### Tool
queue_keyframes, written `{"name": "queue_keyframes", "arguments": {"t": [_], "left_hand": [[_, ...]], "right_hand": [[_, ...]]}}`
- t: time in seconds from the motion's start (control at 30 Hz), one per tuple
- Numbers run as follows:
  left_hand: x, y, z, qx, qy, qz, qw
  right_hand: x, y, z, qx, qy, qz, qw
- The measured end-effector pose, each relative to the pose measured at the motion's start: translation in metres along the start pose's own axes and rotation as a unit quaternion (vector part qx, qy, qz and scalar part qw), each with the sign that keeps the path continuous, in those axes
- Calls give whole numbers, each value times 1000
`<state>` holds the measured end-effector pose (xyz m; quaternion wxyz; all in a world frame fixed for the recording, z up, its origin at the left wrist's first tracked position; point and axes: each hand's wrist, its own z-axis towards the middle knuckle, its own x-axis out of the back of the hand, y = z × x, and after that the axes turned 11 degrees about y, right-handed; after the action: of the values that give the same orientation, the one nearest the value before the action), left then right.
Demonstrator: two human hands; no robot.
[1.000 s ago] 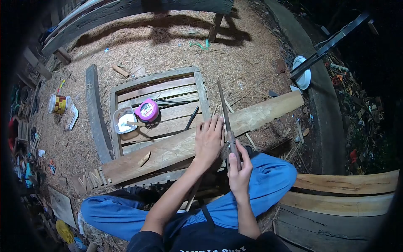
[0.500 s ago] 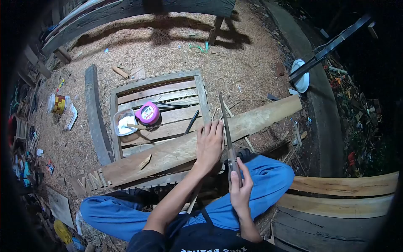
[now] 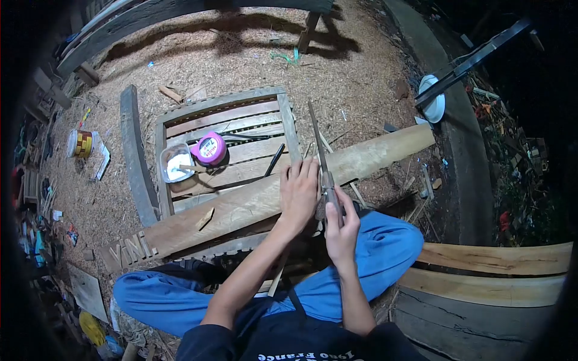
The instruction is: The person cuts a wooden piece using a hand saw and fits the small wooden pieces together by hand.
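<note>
A long wooden plank [image 3: 241,207] lies slantwise across a slatted wooden frame [image 3: 289,123], in front of my crossed legs. My left hand [image 3: 298,195] presses flat on the plank, fingers stretched forward and near the blade. My right hand [image 3: 343,228] is wrapped round the handle of a handsaw [image 3: 319,141], seen almost edge-on. Its narrow blade crosses the plank just right of my left fingers and points away from me. How deep the blade sits in the wood cannot be made out. A small wood piece [image 3: 205,219] rests on the plank.
On the slats are a pink tape measure [image 3: 211,149], a clear tub with white contents [image 3: 174,162] and a black pen [image 3: 275,160]. Small wooden strips [image 3: 131,256] lie at the plank's left end. A grey beam [image 3: 135,159] stands left; more boards [image 3: 494,292] lie right.
My right hand and the saw have moved forward, away from my body, so the blade reaches further past the plank. The left hand stays on the plank. The view has shifted slightly.
</note>
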<state>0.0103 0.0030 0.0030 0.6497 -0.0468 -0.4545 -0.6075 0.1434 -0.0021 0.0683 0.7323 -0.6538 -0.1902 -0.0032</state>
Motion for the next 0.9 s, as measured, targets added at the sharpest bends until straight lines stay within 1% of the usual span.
{"name": "queue_keyframes", "arguments": {"t": [0.07, 0.13, 0.2, 0.27, 0.3, 0.33, 0.4, 0.47, 0.53, 0.6, 0.67, 0.7, 0.77, 0.8, 0.87, 0.9], "left_hand": [[-3, -2, -5, 7, -21, 8, 1000], [-4, 1, -1, 9, -25, 10, 1000], [-6, -2, 0, 5, -14, 17, 1000], [-4, 0, -7, -2, -7, 24, 1000], [-3, 0, -6, 3, -8, 14, 1000], [-4, -2, -3, 8, -7, 4, 1000], [-4, -1, -4, 11, 2, 13, 1000], [-6, -1, -3, 3, -7, 17, 1000], [-4, -1, -5, 1, -12, 12, 1000], [-3, -2, -3, 3, 1, -4, 1000], [-1, -4, -1, 9, -4, -4, 1000], [-4, -4, -2, 10, -1, 9, 1000], [-7, -1, -3, 19, -20, 0, 1000], [-8, -2, 1, 19, -13, -2, 1000], [-5, -2, -4, -5, 0, 19, 1000], [-4, -3, -4, -1, -6, 6, 1000]], "right_hand": [[14, 1, -21, -77, 3, 56, 995], [30, -6, -38, -7, 2, 35, 999], [24, 3, -29, -69, 7, 59, 996], [0, -5, 6, -86, -4, 71, 994], [-3, -5, 15, -27, -13, -14, 999], [0, -7, 9, -24, -15, -12, 1000], [21, -8, -22, -25, -4, 37, 999], [44, 5, -46, -92, -7, 60, 994], [25, -7, -29, -33, 4, 20, 999], [0, -3, 6, -76, 1, 55, 996], [4, -4, 8, -64, -14, 52, 996], [13, -10, -7, -42, -3, 46, 998], [39, 2, -39, -60, -7, 33, 998], [41, -6, -43, -74, -9, 36, 997], [22, -4, -23, -88, 2, 60, 994], [8, -2, -1, -82, 1, 54, 995]]}}
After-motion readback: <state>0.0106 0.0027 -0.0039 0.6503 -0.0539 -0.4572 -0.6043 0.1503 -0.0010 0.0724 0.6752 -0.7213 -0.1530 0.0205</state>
